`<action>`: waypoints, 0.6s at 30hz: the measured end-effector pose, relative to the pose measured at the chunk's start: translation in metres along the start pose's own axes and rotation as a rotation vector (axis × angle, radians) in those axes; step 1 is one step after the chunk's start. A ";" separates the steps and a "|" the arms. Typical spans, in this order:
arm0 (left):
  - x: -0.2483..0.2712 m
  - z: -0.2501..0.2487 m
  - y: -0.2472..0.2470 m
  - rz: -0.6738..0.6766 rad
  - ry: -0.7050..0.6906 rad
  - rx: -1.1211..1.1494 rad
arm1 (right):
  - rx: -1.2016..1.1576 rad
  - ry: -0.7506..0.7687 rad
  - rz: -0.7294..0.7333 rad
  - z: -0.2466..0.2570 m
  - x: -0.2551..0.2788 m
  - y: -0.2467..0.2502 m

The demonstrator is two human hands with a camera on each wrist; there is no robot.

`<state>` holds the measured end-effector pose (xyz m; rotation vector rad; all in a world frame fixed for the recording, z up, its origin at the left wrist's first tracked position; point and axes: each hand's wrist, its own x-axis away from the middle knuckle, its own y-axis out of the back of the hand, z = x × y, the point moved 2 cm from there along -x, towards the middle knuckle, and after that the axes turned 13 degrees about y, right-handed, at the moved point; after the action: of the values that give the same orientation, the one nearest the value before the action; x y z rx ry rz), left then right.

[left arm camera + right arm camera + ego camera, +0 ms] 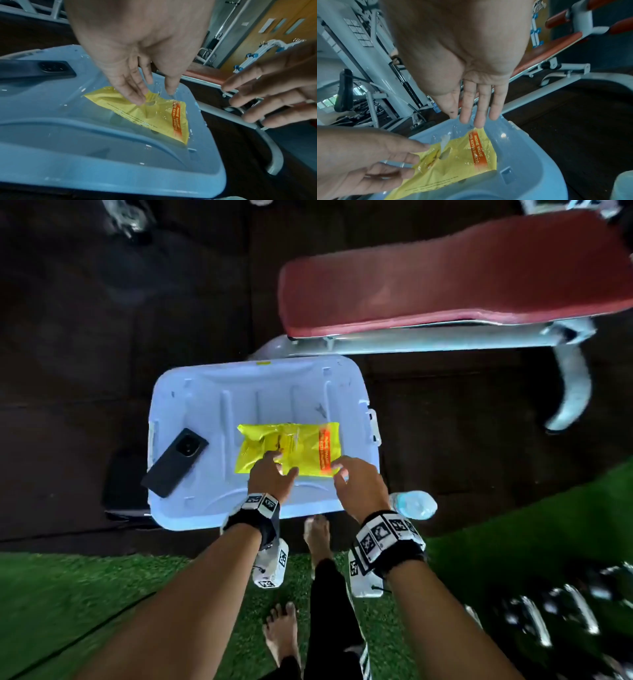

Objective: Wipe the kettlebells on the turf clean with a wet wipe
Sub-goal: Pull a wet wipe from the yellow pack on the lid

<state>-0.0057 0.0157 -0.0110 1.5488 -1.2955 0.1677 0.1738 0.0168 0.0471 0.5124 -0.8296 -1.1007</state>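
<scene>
The yellow wet-wipe pack [289, 448] lies flat on the lid of a pale blue storage bin [205, 392], right of the lid's centre, at a height easy to reach standing. The left hand [270, 474] has its fingers straight on the pack's near left part, probably to pin it so a sheet can be drawn; this grip is spread and pinches nothing. The right hand [356, 484] hovers at the pack's 4 o'clock corner, fingers loosely extended, holding nothing. A dark phone [175, 462] rests at the lid's 9 o'clock edge, clear of the pack. The kettlebells [548, 614] wait on the green turf [102, 604] at 4 o'clock, blurred, untouched. A water bottle [412, 504] lies beside the bin.
</scene>
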 end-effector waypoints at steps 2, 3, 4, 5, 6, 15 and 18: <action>-0.029 -0.008 -0.011 -0.023 0.007 -0.005 | 0.001 -0.010 0.031 -0.015 -0.034 -0.015; -0.039 -0.012 -0.015 -0.027 0.033 -0.015 | -0.009 -0.011 0.052 -0.021 -0.050 -0.022; -0.047 -0.017 -0.019 -0.035 0.059 -0.039 | -0.020 -0.031 0.092 -0.026 -0.063 -0.029; -0.056 -0.018 -0.024 -0.051 0.086 -0.074 | -0.035 -0.034 0.105 -0.031 -0.076 -0.036; -0.063 -0.019 -0.027 -0.068 0.106 -0.111 | -0.056 -0.037 0.117 -0.034 -0.087 -0.041; -0.080 0.008 -0.007 -0.328 0.042 0.035 | -0.050 0.109 0.259 -0.039 -0.135 -0.092; -0.080 0.020 -0.005 -0.234 0.114 0.122 | 0.028 0.167 0.301 -0.030 -0.142 -0.103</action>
<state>-0.0433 0.0500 -0.0761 1.7557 -1.0226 0.1862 0.1095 0.1074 -0.0925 0.4777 -0.7478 -0.7603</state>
